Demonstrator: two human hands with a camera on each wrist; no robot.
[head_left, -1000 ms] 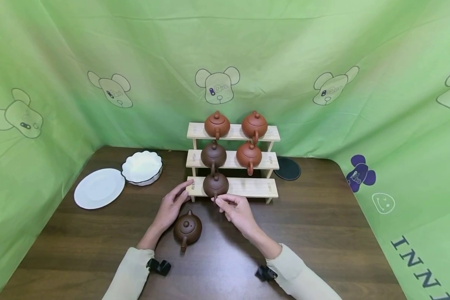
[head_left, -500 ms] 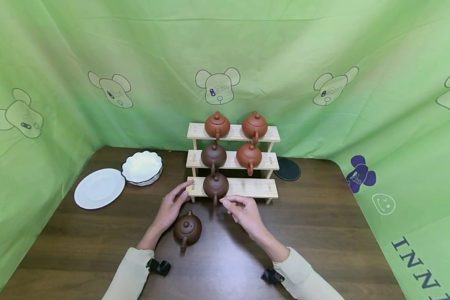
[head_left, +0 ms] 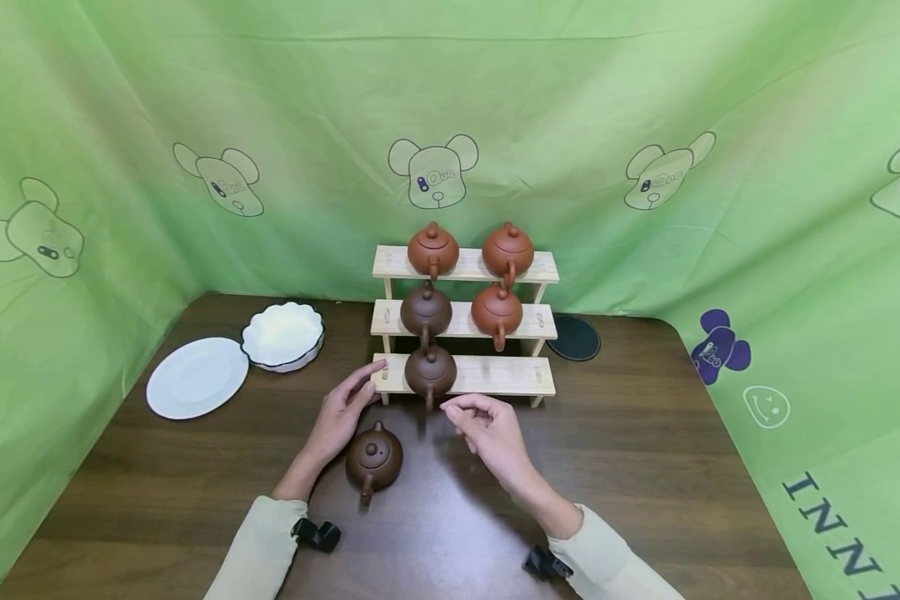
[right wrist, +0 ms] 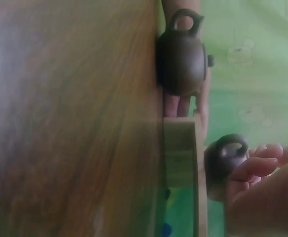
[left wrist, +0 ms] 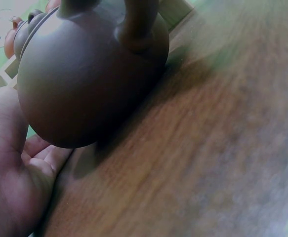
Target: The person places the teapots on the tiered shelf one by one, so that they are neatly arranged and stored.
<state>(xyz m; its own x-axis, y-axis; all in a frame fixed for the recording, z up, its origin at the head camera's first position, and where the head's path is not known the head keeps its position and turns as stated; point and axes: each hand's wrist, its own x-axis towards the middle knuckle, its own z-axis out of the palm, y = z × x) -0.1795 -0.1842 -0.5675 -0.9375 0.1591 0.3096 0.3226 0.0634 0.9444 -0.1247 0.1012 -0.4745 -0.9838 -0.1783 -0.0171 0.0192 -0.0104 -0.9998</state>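
Observation:
A dark brown teapot (head_left: 431,371) stands on the left part of the lowest tier of the wooden shelf (head_left: 506,375), its handle facing me. Just right of that handle my right hand (head_left: 493,437) hovers with loosely bent fingers, holding nothing. My left hand (head_left: 339,419) rests with outstretched fingers against the left end of the lowest tier. Close beside its wrist, a second dark brown teapot (head_left: 374,460) sits on the table, filling much of the left wrist view. In the right wrist view the shelf teapot (right wrist: 225,165) is partly covered by my right fingers (right wrist: 255,170).
On the middle tier are a dark teapot (head_left: 426,311) and a reddish teapot (head_left: 497,310). Two more reddish teapots, a left one (head_left: 432,250) and a right one (head_left: 508,250), stand on top. A white plate (head_left: 197,378), scalloped bowl (head_left: 283,335) and black round mat (head_left: 574,337) lie around.
My right hand has let go of the handle of the teapot on the lowest tier and drawn back slightly to the right. The left hand stays in place.

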